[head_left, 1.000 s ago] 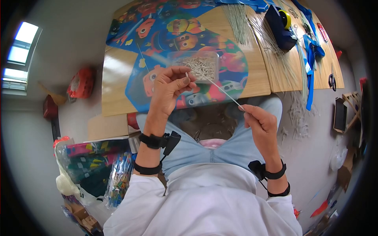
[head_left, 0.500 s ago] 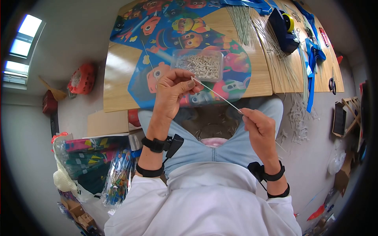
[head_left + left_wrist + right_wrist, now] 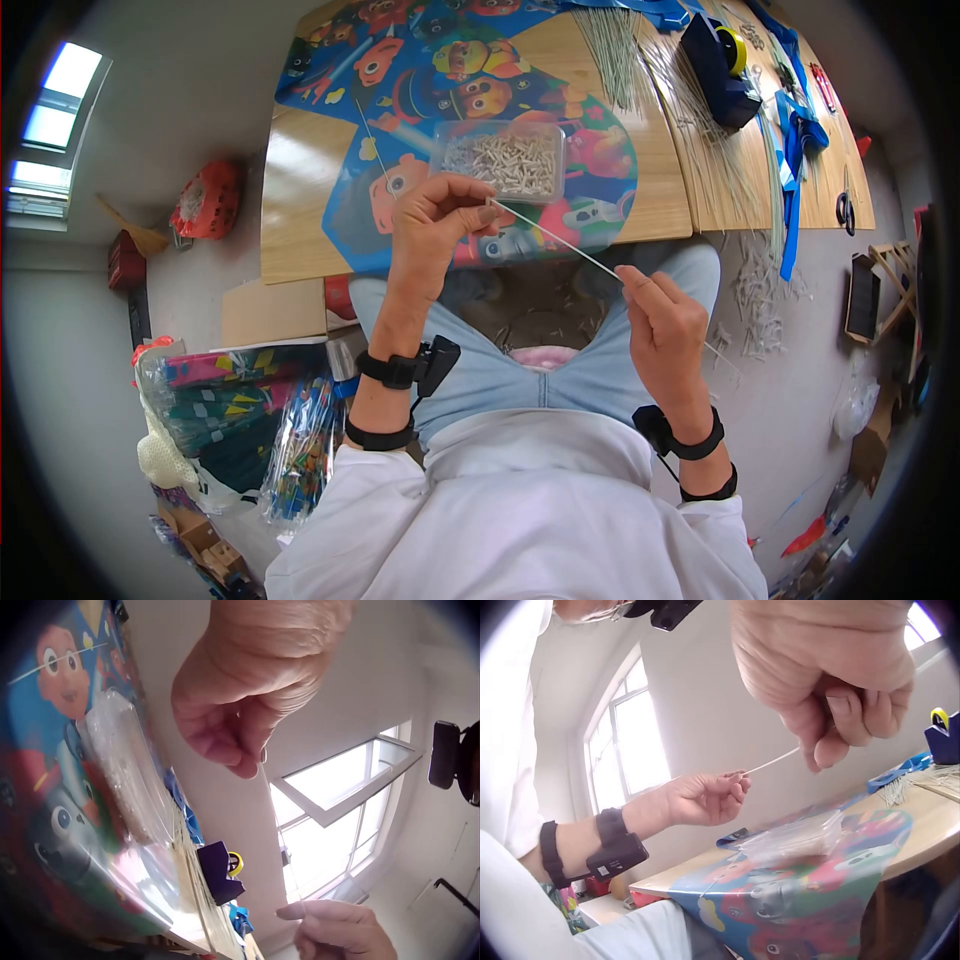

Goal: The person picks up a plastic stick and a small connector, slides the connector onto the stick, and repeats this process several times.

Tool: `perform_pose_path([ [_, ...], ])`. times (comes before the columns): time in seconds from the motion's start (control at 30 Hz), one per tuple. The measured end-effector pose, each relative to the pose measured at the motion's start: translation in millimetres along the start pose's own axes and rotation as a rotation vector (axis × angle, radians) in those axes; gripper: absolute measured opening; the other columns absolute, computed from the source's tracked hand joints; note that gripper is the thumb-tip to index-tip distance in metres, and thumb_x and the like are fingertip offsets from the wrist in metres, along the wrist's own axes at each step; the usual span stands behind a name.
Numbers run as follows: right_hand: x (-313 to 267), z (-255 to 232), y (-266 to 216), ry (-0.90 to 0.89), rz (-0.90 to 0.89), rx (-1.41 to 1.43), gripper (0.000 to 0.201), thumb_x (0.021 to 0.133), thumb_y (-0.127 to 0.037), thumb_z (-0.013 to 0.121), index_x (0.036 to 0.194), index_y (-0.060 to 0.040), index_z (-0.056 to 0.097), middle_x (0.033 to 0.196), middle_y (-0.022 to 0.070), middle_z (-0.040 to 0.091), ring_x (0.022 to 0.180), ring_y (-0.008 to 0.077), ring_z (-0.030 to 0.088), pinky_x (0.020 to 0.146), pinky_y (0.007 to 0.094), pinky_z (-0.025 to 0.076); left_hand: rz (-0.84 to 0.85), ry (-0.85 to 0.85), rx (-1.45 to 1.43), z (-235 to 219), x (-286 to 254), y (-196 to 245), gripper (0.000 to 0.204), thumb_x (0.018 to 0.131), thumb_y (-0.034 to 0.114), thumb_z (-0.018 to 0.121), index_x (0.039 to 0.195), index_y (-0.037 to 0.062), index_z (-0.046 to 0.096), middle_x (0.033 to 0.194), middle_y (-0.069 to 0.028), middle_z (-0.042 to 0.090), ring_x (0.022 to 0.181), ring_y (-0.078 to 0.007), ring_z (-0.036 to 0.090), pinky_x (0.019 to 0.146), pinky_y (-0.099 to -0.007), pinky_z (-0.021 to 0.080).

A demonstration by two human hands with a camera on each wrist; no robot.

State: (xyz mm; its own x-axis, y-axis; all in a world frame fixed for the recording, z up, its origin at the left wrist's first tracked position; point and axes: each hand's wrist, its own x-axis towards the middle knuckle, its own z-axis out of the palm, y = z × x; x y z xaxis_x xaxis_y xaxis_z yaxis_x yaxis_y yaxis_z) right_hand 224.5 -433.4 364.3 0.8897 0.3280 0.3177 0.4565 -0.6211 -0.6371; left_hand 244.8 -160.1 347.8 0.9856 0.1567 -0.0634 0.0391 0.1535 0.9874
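In the head view my left hand (image 3: 432,235) pinches a small white piece between thumb and forefinger, at the far end of a thin white stick (image 3: 560,241). The fingertips mostly cover that piece. My right hand (image 3: 667,330) pinches the same stick farther down, and its tail sticks out past the palm. The stick slants between both hands, over the table's front edge and the lap. Just beyond the left fingertips, a clear plastic box (image 3: 563,165) holds many small white pieces (image 3: 512,163). The right wrist view shows the stick (image 3: 774,760) running straight from hand to hand.
A glossy cartoon-printed sheet (image 3: 350,230) covers part of the wooden table (image 3: 655,215), with one thin stick (image 3: 372,140) lying on it. To the right are bundles of thin sticks (image 3: 607,60), a tape dispenser (image 3: 715,80), blue ribbon (image 3: 790,215) and scissors (image 3: 845,208).
The stick's far end has come to the left fingertips, where the small white piece showed apart from it earlier. The right hand has shifted slightly up and right, with the stick's tail now visible behind it.
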Motion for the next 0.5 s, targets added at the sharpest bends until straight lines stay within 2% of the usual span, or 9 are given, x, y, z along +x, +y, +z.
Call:
perform_pose_path([
  [0.07, 1, -1, 2, 0.028, -0.075, -0.091, 0.028, 0.078, 0.008, 0.064, 0.104, -0.0023, 0.071, 0.069, 0.0103, 0.054, 0.058, 0.0245, 0.056, 0.052, 0.0335, 0.044, 0.030, -0.013, 0.048, 2, -1, 4, 0.013, 0.087, -0.006, 0.066, 0.100, -0.0019, 0.069, 0.091, -0.0090, 0.071, 0.082, -0.0158, 0.070, 0.072, -0.0278, 0.059],
  [0.17, 1, 2, 5, 0.064, -0.045, 0.049, 0.029, 0.080, 0.010, 0.063, 0.105, -0.0010, 0.070, 0.068, 0.0107, 0.053, 0.057, 0.0254, 0.055, 0.053, 0.0327, 0.044, 0.055, -0.055, 0.113, 0, -2, 6, 0.014, 0.087, -0.008, 0.065, 0.099, -0.0029, 0.069, 0.090, -0.0077, 0.069, 0.084, -0.0154, 0.070, 0.074, -0.0280, 0.059],
  [0.27, 1, -4, 6, -0.075, 0.060, 0.249, 0.028, 0.082, 0.011, 0.062, 0.106, 0.0002, 0.069, 0.070, 0.0112, 0.056, 0.058, 0.0246, 0.055, 0.055, 0.0310, 0.045, 0.036, -0.115, 0.121, -3, -3, 10, 0.014, 0.086, -0.008, 0.065, 0.099, -0.0033, 0.069, 0.090, -0.0074, 0.069, 0.085, -0.0153, 0.070, 0.074, -0.0281, 0.059],
  [0.4, -4, 2, 4, -0.083, 0.158, 0.370, 0.020, 0.085, 0.011, 0.061, 0.101, 0.0018, 0.067, 0.074, 0.0118, 0.061, 0.059, 0.0222, 0.056, 0.057, 0.0290, 0.045, 0.030, -0.144, 0.171, -5, -4, 9, 0.016, 0.086, -0.007, 0.067, 0.101, -0.0029, 0.068, 0.091, -0.0076, 0.069, 0.085, -0.0159, 0.069, 0.073, -0.0284, 0.059],
  [0.5, -5, 1, 7, -0.113, 0.189, 0.395, 0.015, 0.086, 0.010, 0.061, 0.098, 0.0020, 0.066, 0.074, 0.0108, 0.061, 0.059, 0.0192, 0.055, 0.056, 0.0282, 0.045, -0.006, -0.097, 0.010, -3, -6, 14, 0.019, 0.086, -0.005, 0.068, 0.105, -0.0027, 0.067, 0.092, -0.0083, 0.069, 0.085, -0.0174, 0.070, 0.073, -0.0290, 0.059],
])
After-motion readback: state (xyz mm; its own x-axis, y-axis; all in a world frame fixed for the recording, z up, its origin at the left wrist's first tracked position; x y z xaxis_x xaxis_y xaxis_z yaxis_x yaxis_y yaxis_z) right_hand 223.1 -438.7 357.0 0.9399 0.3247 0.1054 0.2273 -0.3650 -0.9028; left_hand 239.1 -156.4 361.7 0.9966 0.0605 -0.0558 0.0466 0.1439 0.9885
